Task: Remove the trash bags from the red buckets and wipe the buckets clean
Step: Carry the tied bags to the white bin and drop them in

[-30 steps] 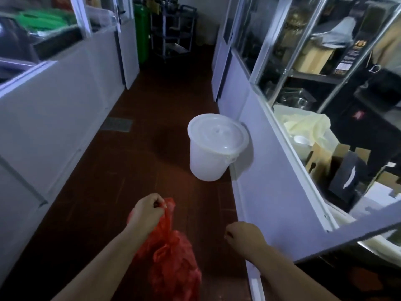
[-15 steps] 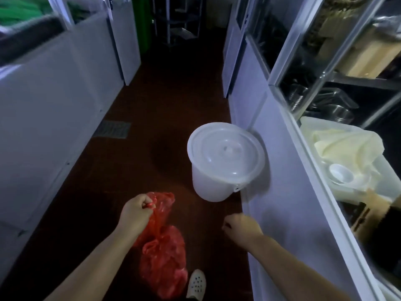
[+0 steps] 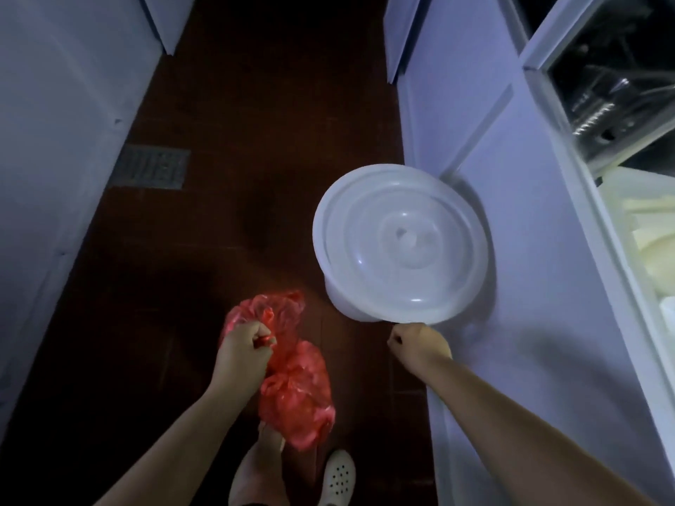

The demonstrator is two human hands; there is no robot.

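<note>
The left hand (image 3: 243,350) grips the knotted red bag (image 3: 292,381), hanging just above the floor (image 3: 226,104). The right hand (image 3: 420,343) is curled, empty, beside the lidded white bucket (image 3: 400,246). Thin plastic may tear or slip, spilling trash.

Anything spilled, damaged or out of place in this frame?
No spill or damage shows. One oddity: the task names red buckets, yet the only bucket in view is the white lidded bucket by the right wall. The left hand grips a red trash bag.
</note>
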